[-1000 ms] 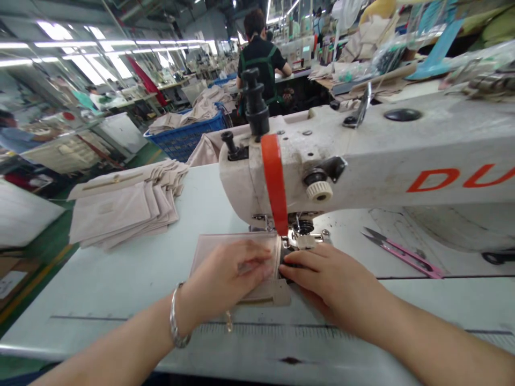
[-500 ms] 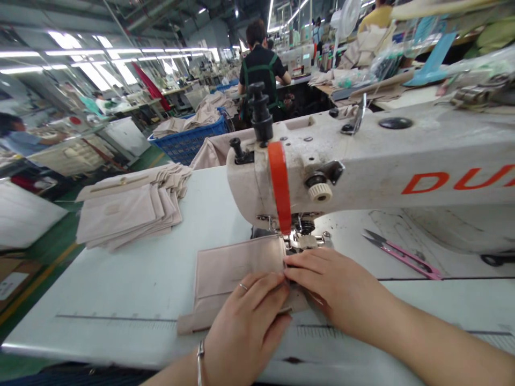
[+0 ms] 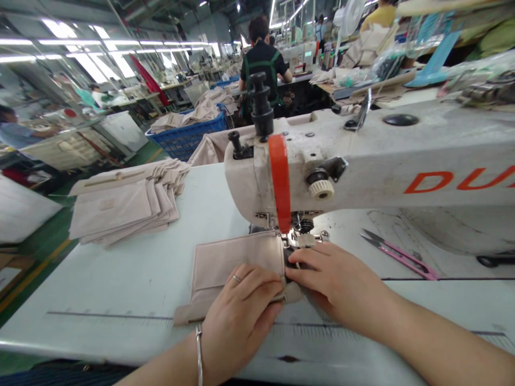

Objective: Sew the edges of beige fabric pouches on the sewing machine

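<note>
A beige fabric piece (image 3: 225,262) lies flat on the pale table (image 3: 120,289), its right edge at the presser foot (image 3: 300,238) of the white sewing machine (image 3: 362,155). My left hand (image 3: 241,311) lies on the piece's near edge, fingers stretched flat and pressing it down. My right hand (image 3: 333,279) rests beside the foot, fingertips flat on the piece's right edge and pointing left toward the needle.
A stack of beige cut pieces (image 3: 120,201) lies at the table's far left. Pink thread snips (image 3: 398,254) lie right of the needle. A blue crate (image 3: 189,134) of fabric stands beyond, and a person in black (image 3: 263,59) works with their back turned.
My left hand slid from the top of the piece back to its near edge, uncovering it. The piece turned slightly and shifted toward the needle. My right hand barely moved.
</note>
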`<state>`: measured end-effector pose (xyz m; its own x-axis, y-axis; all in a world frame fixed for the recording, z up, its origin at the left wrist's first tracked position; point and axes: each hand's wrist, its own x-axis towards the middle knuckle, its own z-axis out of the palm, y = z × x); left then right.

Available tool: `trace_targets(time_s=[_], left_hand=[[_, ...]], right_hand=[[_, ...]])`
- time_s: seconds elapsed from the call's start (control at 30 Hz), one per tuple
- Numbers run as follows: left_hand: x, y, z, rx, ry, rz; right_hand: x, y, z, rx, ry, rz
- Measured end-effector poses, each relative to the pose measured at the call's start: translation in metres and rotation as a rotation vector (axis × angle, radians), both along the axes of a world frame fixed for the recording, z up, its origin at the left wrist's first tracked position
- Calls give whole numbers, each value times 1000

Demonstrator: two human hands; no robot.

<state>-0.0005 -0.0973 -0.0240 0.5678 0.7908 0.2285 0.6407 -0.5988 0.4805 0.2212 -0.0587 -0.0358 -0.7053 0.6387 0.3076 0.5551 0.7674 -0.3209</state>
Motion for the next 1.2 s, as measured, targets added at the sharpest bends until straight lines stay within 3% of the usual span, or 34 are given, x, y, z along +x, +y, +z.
trace_targets(time_s=[0.23, 0.5, 0.63, 0.77, 0.93, 1.13, 1.2], left_hand=[[0, 4, -2, 127, 71, -125], [-9, 27, 1, 66, 59, -221], [-7, 24, 0, 50, 111, -98], [-4, 14, -1, 154, 244, 70], [-2, 17, 1, 145, 285, 15], [-6, 23, -2, 73, 145, -73], [-8, 23, -4, 65, 80, -42]], right_hand=[[-3, -4, -2, -31, 59, 19], [-4, -5, -9, -65, 56, -24], [-1, 0, -8, -36, 83, -55], [2, 3, -4, -6, 24, -58], [1, 2, -1, -25, -24, -64], [1, 3, -1, -90, -34, -45], [2, 2, -1, -101, -41, -40]])
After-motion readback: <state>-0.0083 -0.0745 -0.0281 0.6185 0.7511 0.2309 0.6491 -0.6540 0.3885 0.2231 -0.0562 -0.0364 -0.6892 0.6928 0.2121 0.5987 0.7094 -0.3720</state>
